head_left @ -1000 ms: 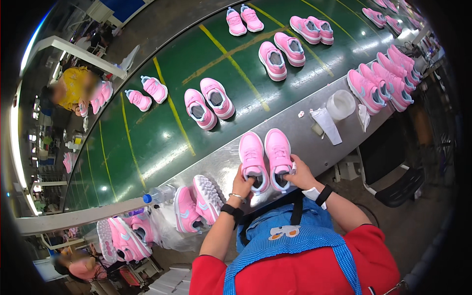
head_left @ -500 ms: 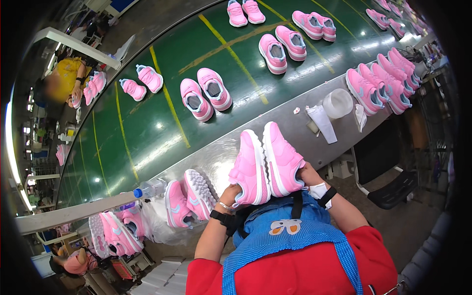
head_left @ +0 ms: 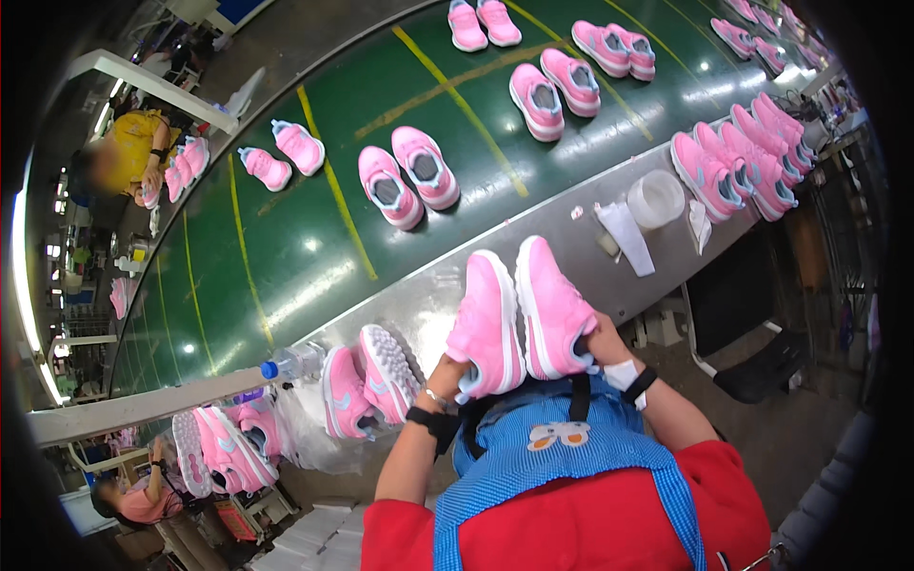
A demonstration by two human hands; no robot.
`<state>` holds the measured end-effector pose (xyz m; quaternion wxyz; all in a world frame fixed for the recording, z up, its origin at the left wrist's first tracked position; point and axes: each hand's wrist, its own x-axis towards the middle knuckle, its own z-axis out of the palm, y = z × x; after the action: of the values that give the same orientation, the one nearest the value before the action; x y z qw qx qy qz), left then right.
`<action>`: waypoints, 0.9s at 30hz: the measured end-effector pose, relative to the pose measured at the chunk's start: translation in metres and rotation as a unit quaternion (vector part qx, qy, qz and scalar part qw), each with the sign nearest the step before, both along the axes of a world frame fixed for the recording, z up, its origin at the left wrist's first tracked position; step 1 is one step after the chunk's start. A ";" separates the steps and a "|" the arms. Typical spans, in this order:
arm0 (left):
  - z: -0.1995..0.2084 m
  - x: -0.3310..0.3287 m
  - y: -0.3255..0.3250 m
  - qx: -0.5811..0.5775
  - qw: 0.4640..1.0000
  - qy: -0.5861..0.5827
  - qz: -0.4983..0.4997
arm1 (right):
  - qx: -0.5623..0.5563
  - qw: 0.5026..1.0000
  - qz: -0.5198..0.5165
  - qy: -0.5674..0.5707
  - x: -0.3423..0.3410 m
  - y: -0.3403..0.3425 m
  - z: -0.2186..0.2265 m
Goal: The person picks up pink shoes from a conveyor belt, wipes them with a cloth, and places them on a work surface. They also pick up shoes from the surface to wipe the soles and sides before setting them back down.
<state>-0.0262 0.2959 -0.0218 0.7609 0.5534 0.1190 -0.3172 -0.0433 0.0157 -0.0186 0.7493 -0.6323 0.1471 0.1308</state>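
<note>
I hold a pair of pink sneakers side by side in front of my apron, toes pointing away from me. My left hand [head_left: 446, 377] is closed on the left pink sneaker [head_left: 483, 324] at its heel end, with fingers partly hidden inside the opening. Around the heel of the right pink sneaker [head_left: 555, 314] my right hand [head_left: 604, 341] is closed in the same way. The white soles face each other with a narrow gap at the toes. Left of my left hand, another pink pair [head_left: 367, 381] rests on the metal ledge [head_left: 428, 305], one shoe tipped to show its sole.
Beyond the ledge runs a green conveyor belt [head_left: 314, 247] carrying pink sneaker pairs. To the right are a translucent tub [head_left: 655, 199], a white cloth strip [head_left: 626, 238] and a row of sneakers [head_left: 733, 162]. A plastic bottle [head_left: 295, 364] lies left, beside a white rail [head_left: 152, 404].
The shoes on the belt have shifted slightly to the right. My held sneakers have moved a little right and their soles are turned less toward view. A person at lower left has raised an arm.
</note>
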 end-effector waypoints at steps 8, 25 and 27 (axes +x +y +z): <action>0.023 -0.010 0.001 0.348 0.873 -0.340 0.040 | -0.399 0.886 -0.004 -0.235 0.002 0.009 0.047; 0.024 -0.025 0.005 0.430 0.828 -0.350 0.084 | -0.462 0.838 0.027 -0.289 0.008 0.025 0.052; 0.023 -0.028 0.007 0.363 0.868 -0.325 0.090 | -0.464 0.834 0.029 -0.297 0.007 0.027 0.055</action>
<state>-0.0542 0.3033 0.0016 0.5271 0.8494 0.0205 0.0162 -0.0361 0.0426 0.0365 0.3717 -0.9180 -0.0578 -0.1254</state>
